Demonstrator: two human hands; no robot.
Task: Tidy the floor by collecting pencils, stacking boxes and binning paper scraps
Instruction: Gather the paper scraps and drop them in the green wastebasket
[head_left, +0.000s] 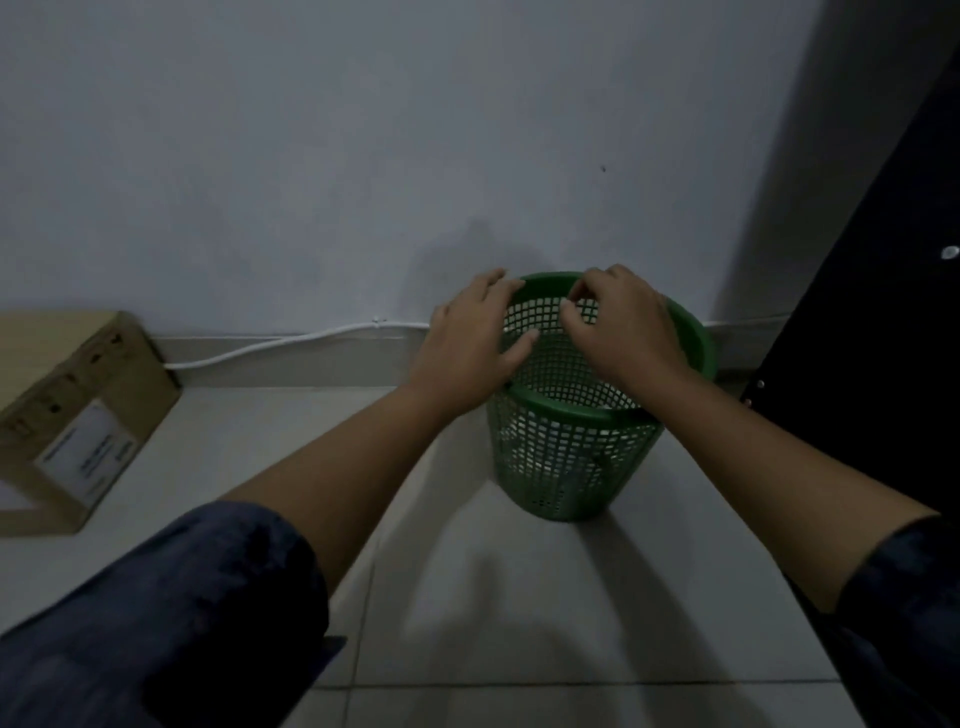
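A green plastic lattice wastebasket stands upright on the pale tiled floor, close to the grey wall. Both of the person's hands are positioned over its open mouth. The left hand is spread wide, fingers straight and slightly apart, at the left side of the rim; whether it touches the rim cannot be told. The right hand is over the centre of the opening, fingers curled inward toward the thumb; whether anything is pinched between them cannot be told. Pale shapes show through the lattice low in the basket. A brown cardboard box with a white label rests on the floor well to the left, against the wall. A white cable runs along the skirting.
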